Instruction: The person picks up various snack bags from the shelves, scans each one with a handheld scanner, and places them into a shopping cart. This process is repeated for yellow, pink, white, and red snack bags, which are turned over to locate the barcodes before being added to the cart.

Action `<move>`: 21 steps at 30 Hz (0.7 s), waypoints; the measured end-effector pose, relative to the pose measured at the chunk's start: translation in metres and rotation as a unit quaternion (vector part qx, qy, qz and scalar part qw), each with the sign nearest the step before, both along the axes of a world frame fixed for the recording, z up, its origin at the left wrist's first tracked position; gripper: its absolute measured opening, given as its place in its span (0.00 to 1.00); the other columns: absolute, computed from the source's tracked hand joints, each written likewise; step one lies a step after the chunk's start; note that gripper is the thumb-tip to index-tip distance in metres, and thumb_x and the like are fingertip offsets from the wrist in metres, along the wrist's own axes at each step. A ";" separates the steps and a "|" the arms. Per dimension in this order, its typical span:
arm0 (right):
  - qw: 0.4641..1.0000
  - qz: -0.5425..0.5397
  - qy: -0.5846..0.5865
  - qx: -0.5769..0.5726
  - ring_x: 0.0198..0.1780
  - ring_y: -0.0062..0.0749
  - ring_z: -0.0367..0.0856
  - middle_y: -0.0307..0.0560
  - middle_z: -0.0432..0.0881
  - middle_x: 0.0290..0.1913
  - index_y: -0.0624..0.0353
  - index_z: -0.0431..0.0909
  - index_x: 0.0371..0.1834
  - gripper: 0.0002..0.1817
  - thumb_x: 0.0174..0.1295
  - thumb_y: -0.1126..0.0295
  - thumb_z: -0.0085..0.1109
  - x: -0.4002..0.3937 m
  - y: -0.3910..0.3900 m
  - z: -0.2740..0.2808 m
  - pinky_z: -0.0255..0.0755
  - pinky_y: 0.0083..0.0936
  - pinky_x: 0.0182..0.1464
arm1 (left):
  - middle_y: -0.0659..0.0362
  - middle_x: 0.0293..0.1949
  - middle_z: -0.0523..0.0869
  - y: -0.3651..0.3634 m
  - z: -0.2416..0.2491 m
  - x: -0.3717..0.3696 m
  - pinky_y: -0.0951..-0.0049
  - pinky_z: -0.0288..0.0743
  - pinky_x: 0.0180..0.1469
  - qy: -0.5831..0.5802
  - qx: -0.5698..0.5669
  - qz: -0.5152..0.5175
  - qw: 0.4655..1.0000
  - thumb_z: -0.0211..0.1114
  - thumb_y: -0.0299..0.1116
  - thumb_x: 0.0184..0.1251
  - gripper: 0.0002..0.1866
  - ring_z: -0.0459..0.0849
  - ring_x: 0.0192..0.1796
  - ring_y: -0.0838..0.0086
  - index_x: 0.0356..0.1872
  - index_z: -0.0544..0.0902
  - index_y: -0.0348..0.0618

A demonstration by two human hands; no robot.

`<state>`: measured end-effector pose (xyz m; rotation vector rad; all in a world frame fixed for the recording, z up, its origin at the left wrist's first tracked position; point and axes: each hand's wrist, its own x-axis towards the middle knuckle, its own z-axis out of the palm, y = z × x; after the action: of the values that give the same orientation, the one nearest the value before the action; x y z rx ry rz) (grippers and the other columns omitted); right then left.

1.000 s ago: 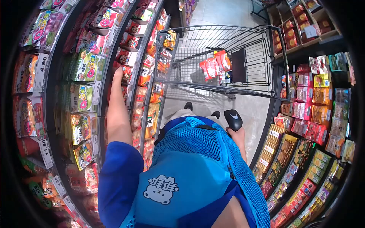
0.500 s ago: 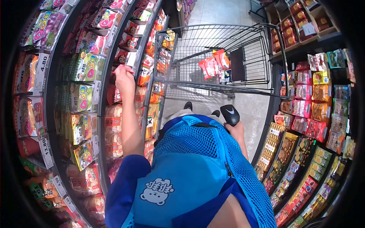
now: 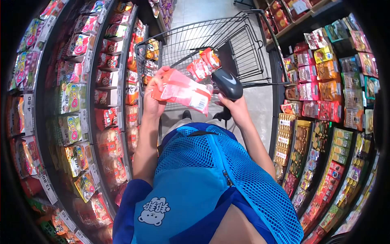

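My left hand (image 3: 153, 96) is closed on a red-and-pink snack packet (image 3: 185, 90), held by its left end in front of my body. A white barcode label shows at the packet's lower right. My right hand (image 3: 235, 106) grips a black handheld barcode scanner (image 3: 227, 84) by its handle. The scanner's head sits just right of the packet, apart from the barcode label. Behind both hands stands a black wire shopping cart (image 3: 228, 55). Several red snack packets (image 3: 204, 64) lie inside it, partly hidden by the scanner and the held packet.
Shelves on the left hold rows of bagged candy (image 3: 73, 95) with price tags (image 3: 28, 114) along their edges. To the right, more shelves carry colourful snack packets (image 3: 328, 90) and boxed sweets (image 3: 302, 142). Grey floor tiles (image 3: 258, 105) show between them.
My left hand has come away from the left shelf with the snack packet and moved right, in front of me. My right hand has raised the scanner up and left, close to it.
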<state>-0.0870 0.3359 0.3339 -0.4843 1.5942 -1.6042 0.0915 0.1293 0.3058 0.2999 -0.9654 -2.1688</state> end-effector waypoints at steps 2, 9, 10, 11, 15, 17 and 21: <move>0.996 0.009 -0.080 -0.033 0.43 0.22 0.82 0.43 0.84 0.47 0.63 0.77 0.56 0.20 0.62 0.73 0.66 0.001 -0.006 0.017 0.80 0.23 0.42 | 0.51 0.64 0.71 0.007 0.001 -0.014 0.55 0.70 0.68 0.040 0.014 -0.041 0.998 0.54 0.32 0.71 0.15 0.72 0.65 0.59 0.21 0.70 0.47; 0.999 0.011 -0.041 -0.024 0.40 0.25 0.84 0.46 0.84 0.45 0.64 0.76 0.57 0.21 0.61 0.74 0.66 0.001 -0.002 0.004 0.80 0.23 0.35 | 0.50 0.63 0.73 0.007 -0.014 -0.029 0.55 0.71 0.66 0.082 0.088 -0.040 0.992 0.52 0.32 0.73 0.13 0.74 0.64 0.58 0.24 0.70 0.46; 1.000 0.007 0.014 0.004 0.39 0.25 0.84 0.46 0.85 0.43 0.64 0.77 0.56 0.20 0.60 0.74 0.66 -0.006 0.004 -0.007 0.79 0.22 0.34 | 0.50 0.62 0.73 0.002 -0.016 -0.028 0.55 0.71 0.66 0.083 0.094 -0.032 0.992 0.52 0.32 0.73 0.13 0.74 0.63 0.57 0.25 0.70 0.46; 0.997 0.004 0.069 0.032 0.38 0.25 0.84 0.45 0.85 0.42 0.65 0.78 0.54 0.19 0.60 0.75 0.66 -0.013 0.010 -0.012 0.78 0.21 0.33 | 0.50 0.61 0.74 -0.003 -0.017 -0.028 0.55 0.71 0.65 0.066 0.085 -0.018 0.994 0.50 0.31 0.72 0.12 0.75 0.62 0.58 0.25 0.71 0.45; 0.955 0.021 0.194 0.222 0.34 0.29 0.85 0.50 0.86 0.32 0.68 0.79 0.43 0.17 0.49 0.75 0.67 -0.030 0.049 -0.047 0.77 0.30 0.36 | 0.49 0.56 0.76 -0.032 -0.015 -0.021 0.57 0.73 0.63 0.006 0.034 0.023 0.999 0.46 0.28 0.70 0.10 0.77 0.58 0.60 0.26 0.71 0.44; 0.930 0.084 0.239 0.265 0.36 0.44 0.87 0.58 0.85 0.31 0.69 0.79 0.42 0.20 0.46 0.70 0.68 -0.033 0.059 -0.053 0.77 0.36 0.41 | 0.49 0.56 0.76 -0.051 -0.018 -0.018 0.58 0.73 0.62 0.001 0.027 0.026 0.999 0.46 0.28 0.70 0.10 0.77 0.58 0.60 0.27 0.71 0.44; 0.893 0.193 0.236 0.330 0.44 0.53 0.85 0.66 0.85 0.37 0.69 0.78 0.43 0.22 0.46 0.66 0.68 -0.022 0.059 -0.062 0.77 0.38 0.48 | 0.50 0.55 0.76 -0.070 -0.009 -0.015 0.57 0.77 0.60 -0.014 0.052 0.040 0.998 0.47 0.29 0.71 0.11 0.79 0.56 0.60 0.26 0.71 0.44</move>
<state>-0.1087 0.3947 0.2716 -0.7851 2.1061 -0.5979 0.0761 0.0594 0.2969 0.4122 -0.8439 -2.1500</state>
